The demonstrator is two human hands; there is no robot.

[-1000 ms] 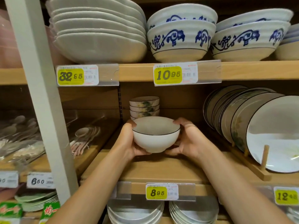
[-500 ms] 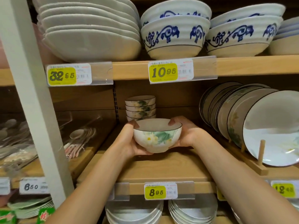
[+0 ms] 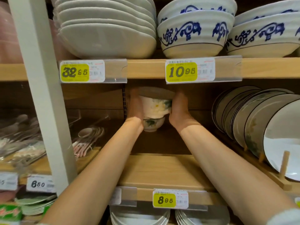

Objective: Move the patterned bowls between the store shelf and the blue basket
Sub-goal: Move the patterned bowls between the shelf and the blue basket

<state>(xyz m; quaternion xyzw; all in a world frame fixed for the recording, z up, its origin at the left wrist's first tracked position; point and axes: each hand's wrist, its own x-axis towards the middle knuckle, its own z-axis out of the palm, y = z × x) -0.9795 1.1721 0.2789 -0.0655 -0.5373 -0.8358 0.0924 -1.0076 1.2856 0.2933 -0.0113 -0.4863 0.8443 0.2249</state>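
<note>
Wooden shelving [image 3: 162, 169] fills the whole view, a store display with a pale board running out in front of the hands and a second board [image 3: 146, 69] close above them. Left of the left hand a broad white upright post [image 3: 40, 95] crosses the shelves from top to bottom. Above the left hand, on the upper board, lies a leaning stack of plain white dishes [image 3: 107, 30]; above the right hand stand nested bowls with blue scrollwork [image 3: 194, 34]. Right of the right hand, dark-rimmed plates [image 3: 259, 124] stand on edge in a wooden peg rack [image 3: 284, 163], well apart from the hands. Left of the left hand, beyond a clear divider, lie packeted ceramic spoons [image 3: 87, 137]. Yellow price tags sit on the shelf edges: 32.65 [image 3: 74, 73] and 10.95 [image 3: 181, 72] above the hands, 8.95 [image 3: 164, 200] below the forearms. Both bare forearms reach deep into the shelf. Between the hands is the patterned bowl [image 3: 155, 106], white with a pale flower and green leaves, upright at the back of the shelf directly over a stack of matching bowls [image 3: 153, 125]; it seems to rest on the top one, though blur makes the contact unsure. The left hand [image 3: 135, 109] grips the bowl's left side with fingers curled behind it, and the right hand [image 3: 177, 109] clasps the right side likewise.
</note>
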